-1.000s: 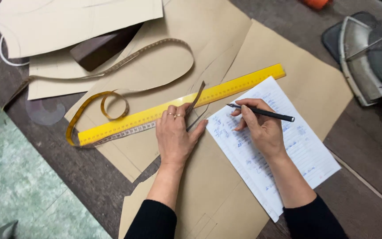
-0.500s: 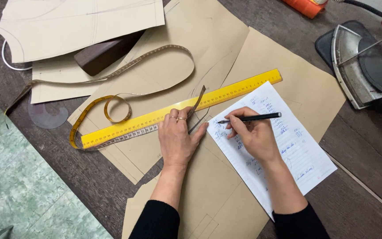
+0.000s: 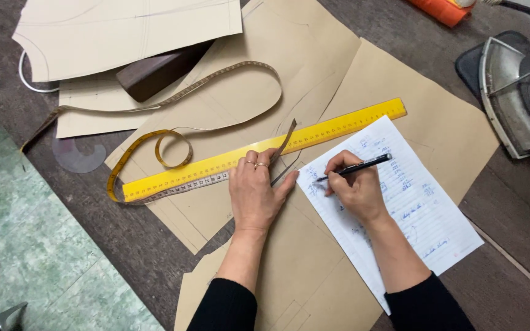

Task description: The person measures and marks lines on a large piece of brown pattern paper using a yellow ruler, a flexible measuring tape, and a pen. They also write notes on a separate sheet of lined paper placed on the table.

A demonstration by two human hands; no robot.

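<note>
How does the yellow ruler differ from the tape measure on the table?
The ruler is rigid and lies straight across the brown paper; the tape measure is limp and curls in loops. The ruler is broad and bright yellow all along; the tape measure is narrow, yellow at one end and brownish along the rest. Both carry measuring marks, and the left hand rests on both.

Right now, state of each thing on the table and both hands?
Left hand: flat, fingers on the yellow ruler.
Right hand: grip shut on the pen, tip on the lined sheet.
Pen: tilted, held.
Yellow ruler: flat, diagonal across the brown paper.
Tape measure: unrolled, looped, partly under the ruler.
Lined sheet: flat, written on.
Brown paper: flat, overlapping pieces.
</note>
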